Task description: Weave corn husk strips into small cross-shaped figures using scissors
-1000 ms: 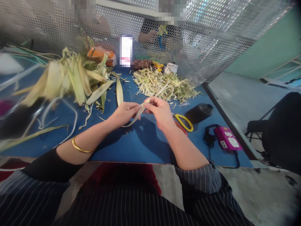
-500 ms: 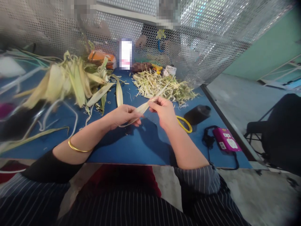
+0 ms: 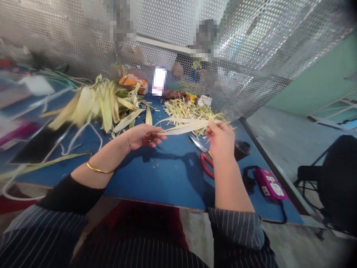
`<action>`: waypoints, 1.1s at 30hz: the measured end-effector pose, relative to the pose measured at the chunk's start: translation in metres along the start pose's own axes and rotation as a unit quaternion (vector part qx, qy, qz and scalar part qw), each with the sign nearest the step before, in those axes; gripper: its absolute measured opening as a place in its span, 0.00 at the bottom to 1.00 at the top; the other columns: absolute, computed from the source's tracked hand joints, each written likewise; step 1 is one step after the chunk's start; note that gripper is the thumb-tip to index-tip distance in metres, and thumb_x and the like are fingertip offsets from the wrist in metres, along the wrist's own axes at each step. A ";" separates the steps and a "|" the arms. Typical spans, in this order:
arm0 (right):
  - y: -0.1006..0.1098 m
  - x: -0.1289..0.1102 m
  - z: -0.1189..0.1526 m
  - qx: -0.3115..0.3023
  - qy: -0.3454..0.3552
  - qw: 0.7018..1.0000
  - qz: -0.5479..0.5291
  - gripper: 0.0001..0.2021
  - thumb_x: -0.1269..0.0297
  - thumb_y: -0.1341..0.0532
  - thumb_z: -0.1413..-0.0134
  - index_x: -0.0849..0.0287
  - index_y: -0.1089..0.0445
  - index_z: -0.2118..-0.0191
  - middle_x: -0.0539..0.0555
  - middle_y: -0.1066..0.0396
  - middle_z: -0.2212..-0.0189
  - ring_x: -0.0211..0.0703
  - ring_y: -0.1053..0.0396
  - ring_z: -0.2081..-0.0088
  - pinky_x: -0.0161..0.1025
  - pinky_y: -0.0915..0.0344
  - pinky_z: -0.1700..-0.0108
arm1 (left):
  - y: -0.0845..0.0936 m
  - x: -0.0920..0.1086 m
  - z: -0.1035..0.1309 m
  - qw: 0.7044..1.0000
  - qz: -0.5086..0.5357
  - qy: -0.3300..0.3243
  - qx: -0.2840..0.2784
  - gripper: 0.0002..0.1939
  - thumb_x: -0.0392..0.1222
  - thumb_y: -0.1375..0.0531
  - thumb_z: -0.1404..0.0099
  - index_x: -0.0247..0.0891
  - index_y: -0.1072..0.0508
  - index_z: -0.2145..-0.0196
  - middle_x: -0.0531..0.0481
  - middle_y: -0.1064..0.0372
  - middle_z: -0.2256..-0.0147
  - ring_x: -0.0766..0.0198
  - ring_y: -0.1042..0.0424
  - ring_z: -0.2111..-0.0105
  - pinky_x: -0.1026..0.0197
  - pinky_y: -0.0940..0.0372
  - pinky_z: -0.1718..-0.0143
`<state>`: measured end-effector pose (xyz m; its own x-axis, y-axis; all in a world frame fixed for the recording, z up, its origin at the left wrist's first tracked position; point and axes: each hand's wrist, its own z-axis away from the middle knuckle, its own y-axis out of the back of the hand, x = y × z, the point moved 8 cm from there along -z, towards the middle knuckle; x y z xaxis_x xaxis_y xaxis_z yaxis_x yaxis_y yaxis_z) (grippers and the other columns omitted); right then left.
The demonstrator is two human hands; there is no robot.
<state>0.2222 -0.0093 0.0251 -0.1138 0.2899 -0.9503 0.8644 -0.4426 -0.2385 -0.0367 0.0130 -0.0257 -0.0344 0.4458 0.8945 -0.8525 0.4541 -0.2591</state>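
A pale corn husk is stretched sideways above the table, a thin strip of it curving loose along its upper edge. My right hand pinches its right end between thumb and fingers. At the other end, my left hand has the tip between thumb and forefinger, the lower fingers loosely bent. Scissors with red and yellow handles lie below the husk, partly hidden by my right wrist. Behind the husk is a heap of shredded husk strips.
Whole husks are piled at back left, near an orange packet and a lit phone. A black cylinder and magenta power box stand right. A perforated metal screen rises behind; people are beyond it.
My hands have moved apart, my right hand going rightward, and the husk is now drawn out between them. The scissors' blades and red handle have come into sight. The view has shifted.
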 end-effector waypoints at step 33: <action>-0.078 0.034 0.069 -0.179 -0.033 0.981 0.066 0.06 0.63 0.36 0.57 0.59 0.31 0.74 0.48 0.33 0.75 0.35 0.39 0.72 0.34 0.42 0.68 | -0.047 0.019 0.017 0.881 -0.395 -0.252 0.069 0.15 0.44 0.51 0.34 0.38 0.36 0.77 0.55 0.40 0.81 0.68 0.39 0.79 0.65 0.46 0.74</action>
<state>0.1171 -0.0237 -0.0021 -0.0099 0.1894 -0.9819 0.9892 -0.1420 -0.0374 -0.0059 -0.0136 0.0095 0.4014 -0.3818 0.8326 -0.7676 0.3556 0.5332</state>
